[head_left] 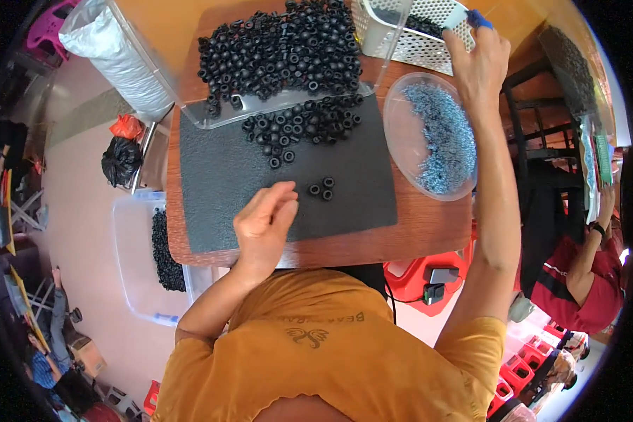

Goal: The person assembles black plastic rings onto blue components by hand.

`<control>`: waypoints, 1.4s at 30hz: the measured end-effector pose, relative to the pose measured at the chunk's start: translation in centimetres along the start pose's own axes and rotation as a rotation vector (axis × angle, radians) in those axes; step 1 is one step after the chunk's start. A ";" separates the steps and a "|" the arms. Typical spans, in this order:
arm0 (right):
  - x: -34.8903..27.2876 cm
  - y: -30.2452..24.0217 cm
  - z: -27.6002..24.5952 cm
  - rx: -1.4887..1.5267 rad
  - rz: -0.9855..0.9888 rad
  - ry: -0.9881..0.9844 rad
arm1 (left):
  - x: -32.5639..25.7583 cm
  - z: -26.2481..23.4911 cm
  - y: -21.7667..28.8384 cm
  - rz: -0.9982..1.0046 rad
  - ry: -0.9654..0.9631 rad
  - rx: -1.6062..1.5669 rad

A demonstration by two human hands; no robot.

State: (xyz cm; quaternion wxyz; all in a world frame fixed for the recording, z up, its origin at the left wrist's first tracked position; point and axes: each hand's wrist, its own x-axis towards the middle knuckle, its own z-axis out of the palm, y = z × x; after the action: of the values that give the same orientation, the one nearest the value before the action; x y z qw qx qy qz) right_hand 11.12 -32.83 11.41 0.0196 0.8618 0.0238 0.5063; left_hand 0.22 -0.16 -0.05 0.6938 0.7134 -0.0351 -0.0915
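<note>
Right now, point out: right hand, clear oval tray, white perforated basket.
Right hand (481, 69): head view, back of the hand.
Clear oval tray (405, 144): head view, bare floor.
White perforated basket (429, 56): head view, near wall.

head view | left fisheye, head-worn | faces down | close above table (432, 228), wide surroundings
</note>
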 end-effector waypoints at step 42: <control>-11.1 -16.2 0.2 0.616 -0.045 -0.531 | 1.7 -2.5 0.7 0.389 -0.040 0.415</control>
State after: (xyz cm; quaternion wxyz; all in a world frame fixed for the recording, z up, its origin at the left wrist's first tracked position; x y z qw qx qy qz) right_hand 5.61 -17.34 0.72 -0.2231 0.9273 0.1874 0.2349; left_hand 2.40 2.01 0.58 0.5364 0.8182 -0.2031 0.0383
